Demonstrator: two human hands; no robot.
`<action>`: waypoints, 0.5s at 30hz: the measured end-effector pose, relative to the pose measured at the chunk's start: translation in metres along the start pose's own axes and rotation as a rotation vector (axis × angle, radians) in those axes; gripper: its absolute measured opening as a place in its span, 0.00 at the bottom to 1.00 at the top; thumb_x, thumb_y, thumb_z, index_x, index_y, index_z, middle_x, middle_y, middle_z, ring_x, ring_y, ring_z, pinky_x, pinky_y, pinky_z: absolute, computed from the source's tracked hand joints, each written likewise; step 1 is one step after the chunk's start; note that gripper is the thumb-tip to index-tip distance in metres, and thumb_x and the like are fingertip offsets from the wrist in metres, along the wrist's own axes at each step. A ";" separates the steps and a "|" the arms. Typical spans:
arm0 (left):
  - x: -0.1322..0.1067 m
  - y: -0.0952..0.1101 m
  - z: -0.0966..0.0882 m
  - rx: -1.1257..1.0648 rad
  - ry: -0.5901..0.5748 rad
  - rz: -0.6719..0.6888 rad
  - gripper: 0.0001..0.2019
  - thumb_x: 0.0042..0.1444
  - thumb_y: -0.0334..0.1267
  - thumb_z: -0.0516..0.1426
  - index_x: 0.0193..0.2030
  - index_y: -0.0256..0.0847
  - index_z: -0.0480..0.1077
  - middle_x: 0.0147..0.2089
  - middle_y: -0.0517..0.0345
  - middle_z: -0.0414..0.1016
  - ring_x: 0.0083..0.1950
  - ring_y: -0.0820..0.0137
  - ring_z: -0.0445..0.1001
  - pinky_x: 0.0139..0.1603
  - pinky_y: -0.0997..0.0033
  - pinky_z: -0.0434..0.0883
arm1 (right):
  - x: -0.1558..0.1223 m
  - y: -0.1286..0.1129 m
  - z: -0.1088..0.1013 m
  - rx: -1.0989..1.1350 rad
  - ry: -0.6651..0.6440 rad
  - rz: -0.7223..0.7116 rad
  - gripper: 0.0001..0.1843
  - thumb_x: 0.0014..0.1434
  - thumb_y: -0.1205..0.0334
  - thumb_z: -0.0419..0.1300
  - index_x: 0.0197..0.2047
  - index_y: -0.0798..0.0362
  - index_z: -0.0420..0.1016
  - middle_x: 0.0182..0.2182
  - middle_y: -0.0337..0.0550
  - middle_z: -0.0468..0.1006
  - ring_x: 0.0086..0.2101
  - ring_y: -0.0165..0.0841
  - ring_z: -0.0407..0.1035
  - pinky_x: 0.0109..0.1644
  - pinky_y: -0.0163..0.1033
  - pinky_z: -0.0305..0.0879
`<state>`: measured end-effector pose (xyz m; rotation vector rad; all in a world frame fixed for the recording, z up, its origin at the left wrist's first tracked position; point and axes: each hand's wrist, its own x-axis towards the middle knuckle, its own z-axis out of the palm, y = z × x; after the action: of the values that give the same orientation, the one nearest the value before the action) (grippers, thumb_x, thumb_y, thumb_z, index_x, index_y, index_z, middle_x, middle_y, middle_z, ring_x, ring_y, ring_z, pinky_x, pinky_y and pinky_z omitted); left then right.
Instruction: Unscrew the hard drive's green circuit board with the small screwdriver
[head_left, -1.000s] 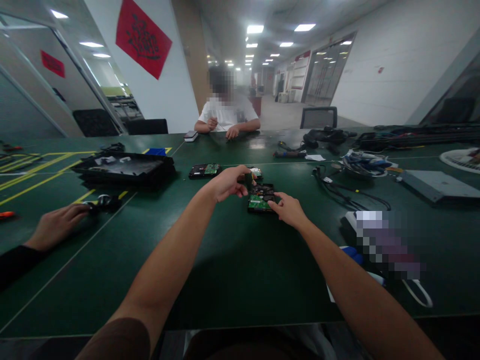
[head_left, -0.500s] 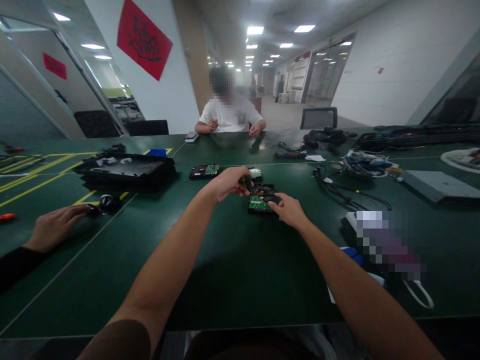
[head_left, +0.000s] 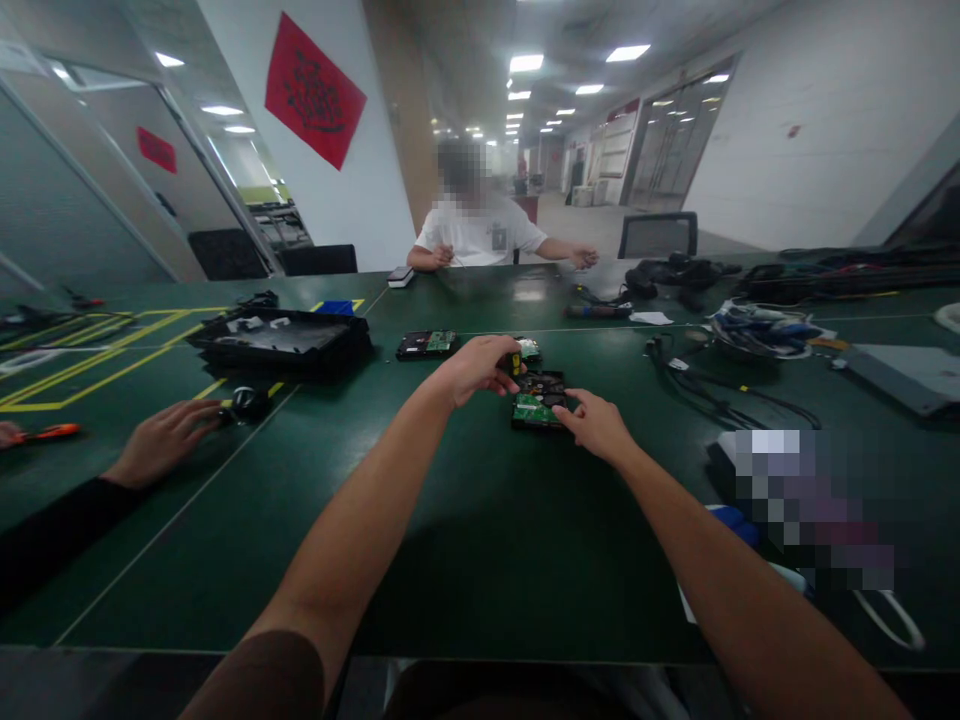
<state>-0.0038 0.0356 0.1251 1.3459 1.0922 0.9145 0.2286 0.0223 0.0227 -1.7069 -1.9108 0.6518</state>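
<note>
A hard drive with a green circuit board lies flat on the dark green table in front of me. My left hand is closed around the yellow and black handle of a screwdriver, held upright over the drive's far left side; its tip is hidden. My right hand rests at the drive's right edge, thumb and forefinger against it. Just behind, partly covered by my left hand, is another board-faced drive. A third hard drive lies farther left.
Black trays sit at left, near a co-worker's hand at a black round object. An orange-handled tool lies far left. Cables, a bundle of wires and a grey metal box occupy the right. A person sits opposite.
My view has turned a little to the left. Both my hands keep their places at the drive. The person opposite has stretched one arm out toward the right of my view.
</note>
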 end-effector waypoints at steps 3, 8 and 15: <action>0.001 -0.002 0.001 -0.027 -0.034 0.006 0.12 0.59 0.45 0.58 0.40 0.38 0.74 0.40 0.46 0.79 0.30 0.66 0.78 0.28 0.68 0.68 | 0.000 0.000 0.001 -0.001 0.001 0.008 0.26 0.69 0.52 0.61 0.65 0.55 0.70 0.27 0.34 0.80 0.21 0.27 0.73 0.33 0.34 0.65; 0.003 -0.004 -0.002 0.057 -0.003 0.072 0.12 0.57 0.42 0.57 0.37 0.38 0.80 0.36 0.48 0.78 0.29 0.69 0.71 0.26 0.70 0.63 | 0.000 0.000 0.002 -0.004 -0.006 0.005 0.27 0.69 0.52 0.61 0.65 0.56 0.70 0.27 0.35 0.80 0.21 0.27 0.73 0.33 0.35 0.66; 0.008 -0.008 -0.005 0.112 0.045 0.170 0.11 0.57 0.42 0.57 0.37 0.41 0.80 0.43 0.48 0.79 0.39 0.65 0.74 0.29 0.71 0.66 | -0.002 -0.001 0.000 0.001 0.007 -0.004 0.26 0.69 0.53 0.62 0.65 0.57 0.70 0.27 0.36 0.81 0.22 0.28 0.73 0.33 0.35 0.66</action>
<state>-0.0067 0.0444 0.1168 1.5354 1.0891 1.0242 0.2275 0.0198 0.0232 -1.7020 -1.9081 0.6445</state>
